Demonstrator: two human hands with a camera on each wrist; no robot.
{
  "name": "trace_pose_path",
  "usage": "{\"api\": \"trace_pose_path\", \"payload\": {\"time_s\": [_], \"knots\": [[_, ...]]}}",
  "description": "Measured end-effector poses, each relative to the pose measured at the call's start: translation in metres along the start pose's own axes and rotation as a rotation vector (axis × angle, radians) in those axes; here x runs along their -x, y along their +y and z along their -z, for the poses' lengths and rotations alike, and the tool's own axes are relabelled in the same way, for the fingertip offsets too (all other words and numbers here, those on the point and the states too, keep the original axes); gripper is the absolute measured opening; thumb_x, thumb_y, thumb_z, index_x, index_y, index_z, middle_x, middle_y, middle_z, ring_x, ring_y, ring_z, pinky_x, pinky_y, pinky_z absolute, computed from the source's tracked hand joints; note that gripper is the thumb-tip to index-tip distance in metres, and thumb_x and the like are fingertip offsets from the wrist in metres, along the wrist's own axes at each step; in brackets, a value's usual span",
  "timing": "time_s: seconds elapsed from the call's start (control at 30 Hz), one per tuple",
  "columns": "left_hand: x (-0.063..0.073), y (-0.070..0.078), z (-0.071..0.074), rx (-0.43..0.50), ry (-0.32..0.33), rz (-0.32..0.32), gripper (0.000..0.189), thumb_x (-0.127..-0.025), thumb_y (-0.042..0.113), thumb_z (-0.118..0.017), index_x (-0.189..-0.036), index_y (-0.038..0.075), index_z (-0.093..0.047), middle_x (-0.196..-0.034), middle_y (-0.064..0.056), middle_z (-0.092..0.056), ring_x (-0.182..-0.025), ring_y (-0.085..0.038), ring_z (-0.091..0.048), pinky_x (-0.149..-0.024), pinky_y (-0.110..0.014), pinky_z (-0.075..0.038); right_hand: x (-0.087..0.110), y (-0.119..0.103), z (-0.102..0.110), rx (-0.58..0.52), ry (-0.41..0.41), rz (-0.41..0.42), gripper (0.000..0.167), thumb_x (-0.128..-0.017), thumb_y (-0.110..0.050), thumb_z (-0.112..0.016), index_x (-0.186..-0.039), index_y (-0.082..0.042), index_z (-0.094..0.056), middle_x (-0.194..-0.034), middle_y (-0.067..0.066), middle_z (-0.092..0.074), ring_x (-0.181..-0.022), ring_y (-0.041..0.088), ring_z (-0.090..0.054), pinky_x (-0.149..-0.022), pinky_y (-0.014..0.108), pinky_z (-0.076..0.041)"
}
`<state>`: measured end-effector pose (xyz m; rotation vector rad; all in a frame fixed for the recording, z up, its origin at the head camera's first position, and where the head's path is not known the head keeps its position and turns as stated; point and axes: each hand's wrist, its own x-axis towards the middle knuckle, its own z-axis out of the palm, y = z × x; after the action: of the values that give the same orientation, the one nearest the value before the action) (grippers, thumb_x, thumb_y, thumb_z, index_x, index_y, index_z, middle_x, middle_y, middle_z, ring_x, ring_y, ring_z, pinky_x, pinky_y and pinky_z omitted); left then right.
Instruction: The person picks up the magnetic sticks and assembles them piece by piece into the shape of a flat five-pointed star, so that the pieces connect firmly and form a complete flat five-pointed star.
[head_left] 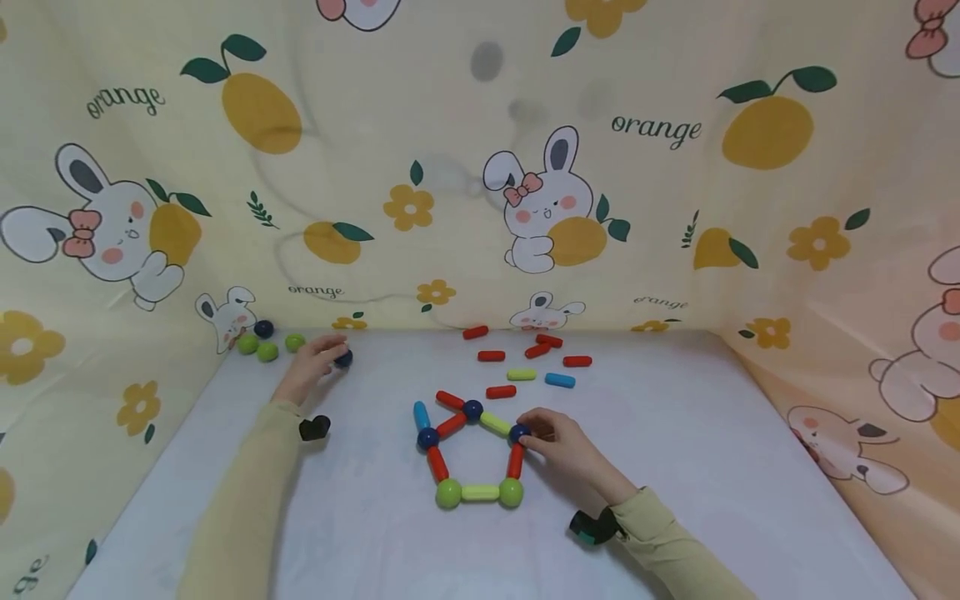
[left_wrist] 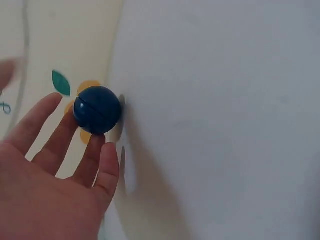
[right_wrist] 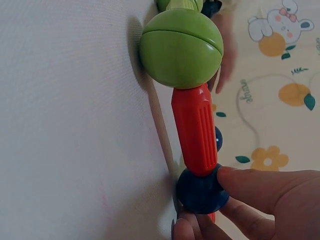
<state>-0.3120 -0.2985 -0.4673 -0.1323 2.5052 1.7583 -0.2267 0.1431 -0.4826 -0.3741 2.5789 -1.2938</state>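
Observation:
A five-sided ring of balls and rods lies on the table, with lime green balls [head_left: 448,493] at its near corners and dark blue balls at the others. My right hand [head_left: 558,446] pinches the ring's right dark blue ball [right_wrist: 200,192] between thumb and fingers. A red rod [right_wrist: 194,131] joins that ball to a green ball [right_wrist: 181,49]. At the far left, my left hand [head_left: 311,367] touches a loose dark blue ball [left_wrist: 97,110] with its fingertips; its thumb is blurred and apart from the ball. A blue rod [head_left: 421,414] and a red rod [head_left: 450,400] stick outward from the ring.
Behind the ring lie several loose red rods [head_left: 501,392], a lime rod [head_left: 521,375] and a blue rod [head_left: 560,380]. Green balls [head_left: 267,352] and another dark blue ball [head_left: 263,329] sit in the back left corner. A patterned cloth [head_left: 450,242] rises behind and beside the white table [head_left: 660,400].

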Motion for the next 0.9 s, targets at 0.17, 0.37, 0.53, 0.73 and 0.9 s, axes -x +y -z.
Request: {"api": "trace_pose_path", "payload": {"time_s": [0.17,0.37,0.53,0.73,0.9], "knots": [[0.001,-0.01,-0.012,-0.111,0.021,-0.023,0.049,-0.092,0.007,-0.063,-0.138,0.007,-0.048,-0.14,-0.014,-0.043,-0.121,-0.033,-0.044,-0.102,-0.045,-0.037,-0.001,-0.003,0.001,-0.002,0.012,-0.007,0.024,-0.089,-0.014,-0.069,-0.113,-0.012,-0.065,-0.103,0.0,-0.064,-0.096,0.019,-0.059,-0.09,0.042,-0.05],[0.003,-0.008,-0.025,-0.144,0.079,-0.042,0.04,-0.092,0.01,-0.063,-0.131,0.006,-0.054,-0.134,-0.014,-0.048,-0.116,-0.031,-0.047,-0.098,-0.043,-0.041,0.0,-0.003,0.0,-0.003,0.012,-0.015,0.024,-0.089,-0.014,-0.069,-0.113,-0.013,-0.064,-0.104,0.0,-0.063,-0.096,0.019,-0.059,-0.09,0.042,-0.05],[0.007,0.006,-0.047,-0.131,0.015,-0.074,0.041,-0.094,0.02,-0.063,-0.131,0.004,-0.055,-0.13,-0.017,-0.052,-0.108,-0.03,-0.054,-0.09,-0.039,-0.05,0.001,-0.003,0.0,-0.001,0.026,-0.034,0.024,-0.089,-0.015,-0.069,-0.112,-0.016,-0.065,-0.103,-0.002,-0.063,-0.096,0.018,-0.058,-0.089,0.042,-0.05],[0.021,0.017,-0.081,-0.048,-0.101,0.025,0.034,-0.096,0.021,-0.06,-0.125,0.003,-0.058,-0.116,-0.017,-0.059,-0.088,-0.022,-0.064,-0.074,-0.03,-0.056,0.001,-0.002,0.001,0.002,0.015,-0.006,0.024,-0.089,-0.015,-0.069,-0.113,-0.014,-0.064,-0.104,-0.001,-0.063,-0.097,0.019,-0.058,-0.089,0.042,-0.05],[0.029,0.023,-0.1,-0.023,-0.123,0.08,0.03,-0.096,0.017,-0.059,-0.121,0.0,-0.059,-0.105,-0.017,-0.062,-0.078,-0.021,-0.067,-0.07,-0.031,-0.057,0.0,-0.001,0.0,-0.004,0.008,-0.014,0.024,-0.089,-0.015,-0.069,-0.113,-0.014,-0.065,-0.102,-0.001,-0.063,-0.095,0.019,-0.058,-0.088,0.041,-0.05]]}}
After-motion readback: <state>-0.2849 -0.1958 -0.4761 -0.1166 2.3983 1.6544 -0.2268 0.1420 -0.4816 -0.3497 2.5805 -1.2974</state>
